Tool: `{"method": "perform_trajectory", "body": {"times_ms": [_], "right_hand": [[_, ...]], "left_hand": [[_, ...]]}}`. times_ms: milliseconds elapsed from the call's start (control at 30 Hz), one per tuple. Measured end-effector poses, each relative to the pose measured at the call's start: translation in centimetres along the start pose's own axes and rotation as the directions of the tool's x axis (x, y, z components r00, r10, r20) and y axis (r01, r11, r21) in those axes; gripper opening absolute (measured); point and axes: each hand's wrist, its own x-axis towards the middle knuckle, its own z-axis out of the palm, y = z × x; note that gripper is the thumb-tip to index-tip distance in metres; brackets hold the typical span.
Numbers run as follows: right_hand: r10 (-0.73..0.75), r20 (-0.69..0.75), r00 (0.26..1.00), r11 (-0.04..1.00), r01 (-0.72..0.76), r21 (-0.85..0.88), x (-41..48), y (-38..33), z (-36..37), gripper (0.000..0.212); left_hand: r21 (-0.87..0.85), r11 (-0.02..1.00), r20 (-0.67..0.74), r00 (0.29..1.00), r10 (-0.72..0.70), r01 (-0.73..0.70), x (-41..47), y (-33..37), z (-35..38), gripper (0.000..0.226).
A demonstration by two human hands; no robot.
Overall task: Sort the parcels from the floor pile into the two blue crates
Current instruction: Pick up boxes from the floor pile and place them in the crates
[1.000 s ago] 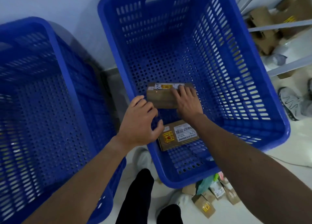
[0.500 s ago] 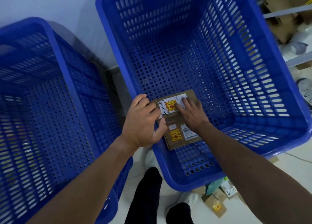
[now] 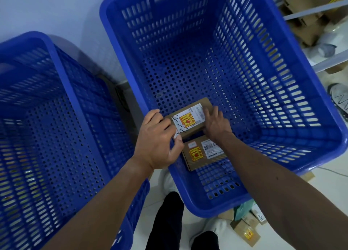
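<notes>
Held parcel (image 3: 190,120): label up, low in the right crate (image 3: 320,106), near its floor, just behind a second parcel (image 3: 204,156) lying flat by the crate's near wall. Long axis running left to right, tilted so the right end sits farther away. Whether touching the floor or the second parcel yet: cannot tell.

Pinched between both hands. Left hand (image 3: 159,142) at the parcel's near-left corner, fingers curled and closed over that edge, reaching in over the crate's left rim. Right hand (image 3: 215,126) on the right end, fingers spread and pressed flat along the top and side. Both equally close; neither clearly carrying more.

Likely step: setting down and letting go. Release probably a matter of opening outward along the long axis, left hand leftward, right hand rightward. Little room on the left, with the crate's wall just beside that hand; plenty on the right and behind, where the floor lies bare. Risk, as judged: near edge landing on the second parcel and leaving the box propped.

Left crate (image 3: 56,65) just beside, apparently holding nothing within view. More parcels (image 3: 246,232) on the floor near the feet, under the right forearm.
</notes>
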Motion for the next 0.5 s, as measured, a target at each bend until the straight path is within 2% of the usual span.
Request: {"method": "perform_trajectory", "body": {"times_ms": [167,233,333,400,500], "right_hand": [[0.001,0.078,0.997,1.0,-0.002,0.017,-0.9,0.1,0.5,0.09],[0.01,0.094,0.996,1.0,-0.013,0.028,-1.3,0.2,0.1,0.085],[-0.002,0.011,1.0,0.999,0.002,-0.053,-0.8,0.2,-0.7,0.076],[-0.097,-0.061,0.993,0.993,0.093,-0.068,0.0,-0.4,-1.5,0.077],[-0.274,0.004,0.962,0.957,0.273,-0.103,1.0,-2.1,-2.1,0.078]], "left_hand": [[0.008,1.0,-0.004,1.0,0.013,-0.013,0.0,0.0,0.0,0.035],[0.014,1.0,0.001,1.0,0.016,-0.016,0.0,-0.1,0.1,0.035],[0.023,1.0,0.001,1.0,0.019,-0.019,-0.1,-0.1,0.2,0.036],[0.023,1.0,-0.004,1.0,0.02,-0.02,-0.1,-0.1,0.2,0.038],[0.03,0.999,-0.009,1.0,0.023,-0.023,-0.1,-0.2,0.3,0.039]]}}
